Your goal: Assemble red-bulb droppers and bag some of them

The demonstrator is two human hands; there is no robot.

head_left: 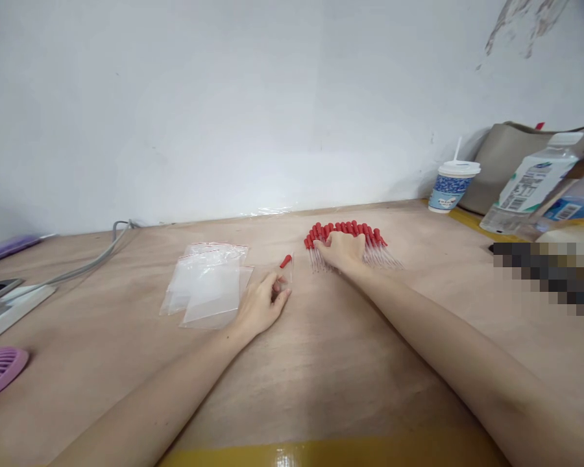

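Note:
My left hand (263, 303) rests on the table with curled fingers, pinching what looks like a clear plastic bag. A single dropper with a red bulb (285, 261) shows just beyond those fingertips; whether it lies inside the bag or beside it I cannot tell. Farther right, my right hand (343, 251) reaches onto a fanned row of droppers (376, 241) with red bulbs and thin clear tubes. Its fingers bend down among the bulbs, and the fingertips are partly hidden. Several clear zip bags (214, 285) lie overlapping to the left of my left hand.
At the back right stand a paper cup (451, 188) with a straw, a plastic bottle (530, 185) and a grey bag (491, 162). A grey cable (92, 261) and a pink slatted object (2, 373) are at left. The white wall (272, 110) borders the table's far edge.

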